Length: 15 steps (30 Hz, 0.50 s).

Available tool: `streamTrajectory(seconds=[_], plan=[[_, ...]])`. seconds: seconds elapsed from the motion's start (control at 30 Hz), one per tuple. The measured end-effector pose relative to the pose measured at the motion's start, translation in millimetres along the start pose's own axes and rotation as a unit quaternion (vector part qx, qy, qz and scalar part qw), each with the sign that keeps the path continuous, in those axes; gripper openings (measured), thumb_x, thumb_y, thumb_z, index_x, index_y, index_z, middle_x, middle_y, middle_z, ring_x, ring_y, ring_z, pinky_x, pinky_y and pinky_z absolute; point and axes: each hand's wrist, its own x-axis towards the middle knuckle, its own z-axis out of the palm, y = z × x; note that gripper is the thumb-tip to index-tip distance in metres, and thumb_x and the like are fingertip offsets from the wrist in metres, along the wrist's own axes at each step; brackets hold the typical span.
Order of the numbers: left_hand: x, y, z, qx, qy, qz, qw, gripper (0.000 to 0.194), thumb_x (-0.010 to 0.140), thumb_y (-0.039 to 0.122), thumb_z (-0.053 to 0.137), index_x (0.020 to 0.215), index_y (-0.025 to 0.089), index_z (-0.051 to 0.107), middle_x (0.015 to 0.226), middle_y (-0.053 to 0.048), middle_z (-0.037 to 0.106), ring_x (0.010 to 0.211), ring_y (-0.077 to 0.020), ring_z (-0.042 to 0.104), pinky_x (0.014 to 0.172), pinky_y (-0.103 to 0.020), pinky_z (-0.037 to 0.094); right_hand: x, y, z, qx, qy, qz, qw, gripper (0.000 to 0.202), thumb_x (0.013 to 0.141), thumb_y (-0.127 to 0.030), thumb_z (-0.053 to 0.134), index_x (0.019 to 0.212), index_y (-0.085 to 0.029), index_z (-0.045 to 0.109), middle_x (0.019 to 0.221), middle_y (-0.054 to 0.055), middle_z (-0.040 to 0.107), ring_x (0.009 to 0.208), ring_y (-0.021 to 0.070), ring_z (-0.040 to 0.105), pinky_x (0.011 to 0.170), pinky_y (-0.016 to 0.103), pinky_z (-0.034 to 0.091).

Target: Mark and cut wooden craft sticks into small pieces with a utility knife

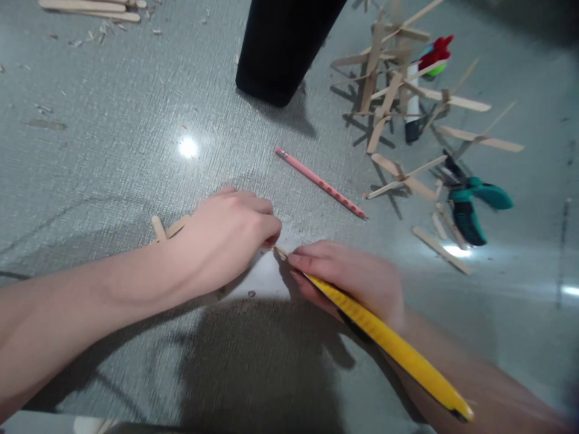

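My left hand point(235, 232) is closed, its fingers curled down at the middle of the table. Beside its fingertips lies the tip of a small wooden stick point(280, 253), which they seem to pinch; the rest of it is hidden. My right hand point(350, 274) is wrapped round a long yellow-and-black utility knife point(393, 343), whose back end points toward me. Its blade end is covered by my fingers, close to the stick tip. Under both hands is a pale patch point(257, 283). Craft sticks point(159, 229) poke out behind my left wrist.
A pink pencil point(321, 182) lies ahead of my hands. Crossed-stick assemblies point(391, 99), green-handled pliers point(470, 199) and a loose craft stick point(441, 250) are at right. A black container point(280, 54) stands at the back. More sticks point(93, 7) and wood scraps are far left.
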Motion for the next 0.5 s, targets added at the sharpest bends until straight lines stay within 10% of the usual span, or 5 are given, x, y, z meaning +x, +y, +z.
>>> streamTrajectory(seconds=[0.5], plan=[[0.8,-1.1,0.0,-0.003,0.006,0.020,1.000,0.015,0.088,0.010,0.059,0.081,0.017,0.071,0.081,-0.002,0.069,0.081,-0.0194,0.063,0.078,-0.035,0.046,0.5,0.0,0.9,-0.060,-0.009,-0.038,0.997,0.018,0.098,-0.015,0.058,0.114,-0.020,0.065,0.099,0.006,0.072,0.084,0.0167,0.069,0.071,0.030,0.057]])
